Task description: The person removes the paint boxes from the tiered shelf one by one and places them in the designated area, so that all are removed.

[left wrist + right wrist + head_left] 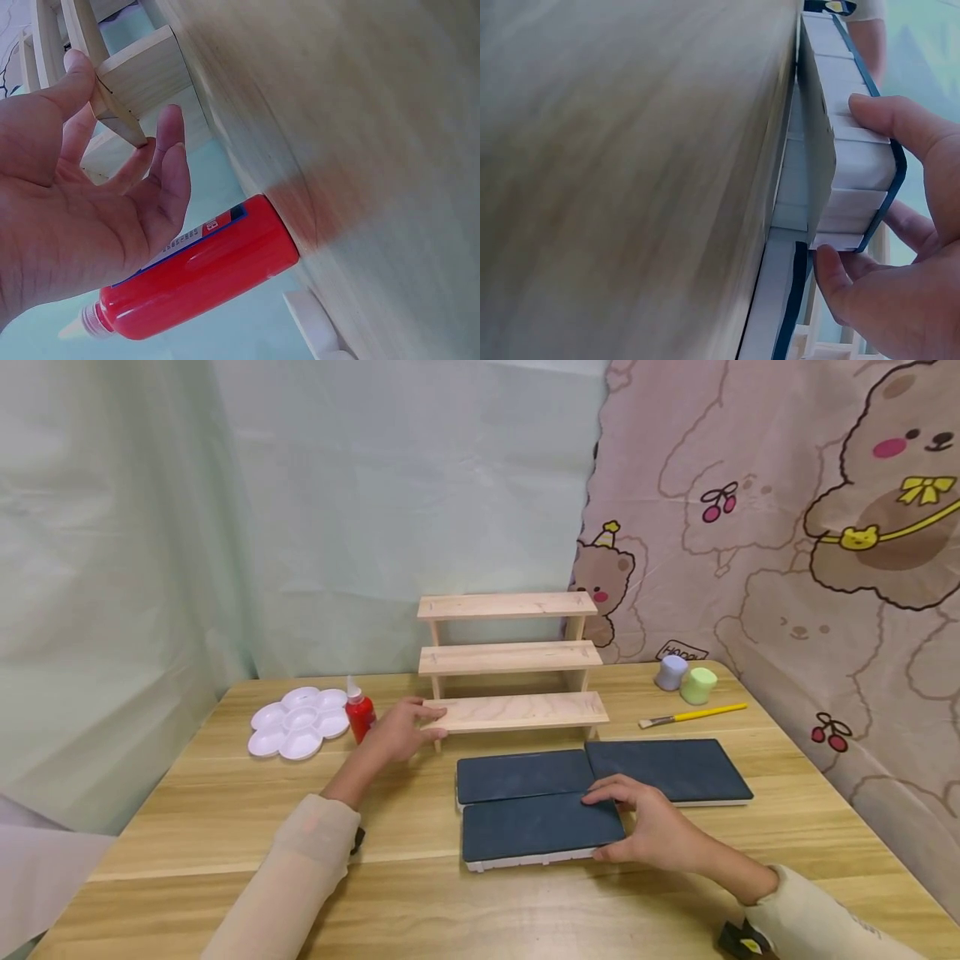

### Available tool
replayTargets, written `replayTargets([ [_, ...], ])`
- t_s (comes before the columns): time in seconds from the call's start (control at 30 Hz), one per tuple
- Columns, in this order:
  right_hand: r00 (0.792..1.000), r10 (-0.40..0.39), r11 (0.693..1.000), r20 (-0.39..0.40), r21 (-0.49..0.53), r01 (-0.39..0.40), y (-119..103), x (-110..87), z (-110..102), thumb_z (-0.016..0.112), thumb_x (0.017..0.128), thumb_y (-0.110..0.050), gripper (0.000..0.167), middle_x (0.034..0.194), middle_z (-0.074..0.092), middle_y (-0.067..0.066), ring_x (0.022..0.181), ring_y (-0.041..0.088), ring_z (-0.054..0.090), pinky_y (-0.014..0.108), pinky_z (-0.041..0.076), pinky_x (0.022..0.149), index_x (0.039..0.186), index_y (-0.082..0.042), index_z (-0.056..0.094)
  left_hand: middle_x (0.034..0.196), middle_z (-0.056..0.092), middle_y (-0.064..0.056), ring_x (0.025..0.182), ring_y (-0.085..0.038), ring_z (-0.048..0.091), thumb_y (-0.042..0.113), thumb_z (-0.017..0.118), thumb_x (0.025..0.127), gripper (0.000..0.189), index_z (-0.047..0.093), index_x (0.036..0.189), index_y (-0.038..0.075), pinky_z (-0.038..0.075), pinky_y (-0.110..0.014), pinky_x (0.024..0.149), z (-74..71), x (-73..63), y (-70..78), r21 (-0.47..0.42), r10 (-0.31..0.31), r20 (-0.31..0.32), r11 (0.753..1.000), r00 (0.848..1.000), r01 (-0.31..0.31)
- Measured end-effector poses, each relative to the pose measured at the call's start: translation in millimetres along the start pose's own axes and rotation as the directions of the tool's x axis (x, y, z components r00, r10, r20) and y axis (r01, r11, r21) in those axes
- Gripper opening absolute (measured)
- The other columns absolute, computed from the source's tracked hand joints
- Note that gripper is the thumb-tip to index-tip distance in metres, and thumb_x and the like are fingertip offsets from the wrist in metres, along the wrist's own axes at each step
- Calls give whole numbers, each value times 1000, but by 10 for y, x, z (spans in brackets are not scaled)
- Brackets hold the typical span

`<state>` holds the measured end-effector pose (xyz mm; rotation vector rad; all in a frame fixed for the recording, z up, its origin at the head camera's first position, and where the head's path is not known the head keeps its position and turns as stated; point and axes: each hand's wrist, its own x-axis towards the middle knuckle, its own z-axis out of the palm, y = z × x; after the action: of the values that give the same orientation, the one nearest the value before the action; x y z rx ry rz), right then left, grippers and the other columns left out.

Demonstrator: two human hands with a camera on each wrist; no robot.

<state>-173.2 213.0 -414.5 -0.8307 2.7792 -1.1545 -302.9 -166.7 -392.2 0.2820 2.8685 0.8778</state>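
My left hand [401, 729] grips the left end of the lowest step of a three-tier wooden stand [517, 712], thumb on one side and fingers on the other. Close beside that hand, a red squeeze bottle [206, 270] with a white nozzle stands upright. My right hand [651, 827] holds the right end of a flat white box with a dark blue lid [536, 828]. In the right wrist view a gap shows between this box's underside and the table. Behind it lie two similar dark-lidded boxes, one at left [521, 775] and one at right [675, 770].
At the left is a white flower-shaped paint palette [302, 718]. On the right, a yellow-handled paintbrush [697, 715] lies before a lavender jar [672, 672] and a green jar [698, 686]. Curtains hang behind the wooden table [405, 893].
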Motion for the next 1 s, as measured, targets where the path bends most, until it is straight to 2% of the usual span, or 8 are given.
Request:
replayTargets([
  [0.27, 999, -35, 999, -6, -4, 35, -3, -7, 31, 92, 68, -31, 54, 122, 61, -1, 109, 18, 57, 29, 51, 80, 116, -18, 69, 154, 37, -21, 141, -43, 34, 34, 72, 91, 54, 57, 141, 22, 41, -56, 106, 13, 16, -18, -6, -14, 1, 1000, 1000, 14],
  [0.5, 999, -49, 998, -1, -30, 49, -10, 13, 45, 92, 69, -30, 53, 123, 60, -1, 110, 20, 58, 31, 53, 84, 115, -17, 70, 155, 36, -22, 141, -44, 34, 34, 72, 91, 54, 57, 141, 22, 44, -54, 104, 22, 26, -23, -7, -12, 3, 1000, 1000, 12],
  [0.83, 995, -96, 993, 1, -70, 96, -16, 38, 55, 92, 68, -31, 54, 121, 61, -1, 106, 18, 59, 28, 53, 77, 114, -16, 70, 155, 36, -22, 141, -44, 35, 34, 72, 91, 54, 57, 141, 23, 42, -56, 106, 12, 9, -17, 1, -10, -1, 1000, 1000, 10],
  [1.0, 996, -93, 992, 13, -88, 94, -33, 51, 63, 92, 68, -34, 54, 121, 61, -3, 106, 19, 59, 27, 51, 76, 115, -17, 69, 154, 36, -22, 140, -44, 35, 34, 72, 91, 53, 57, 141, 22, 40, -57, 107, 15, 24, -22, 10, 1, 2, 1000, 1000, -1],
])
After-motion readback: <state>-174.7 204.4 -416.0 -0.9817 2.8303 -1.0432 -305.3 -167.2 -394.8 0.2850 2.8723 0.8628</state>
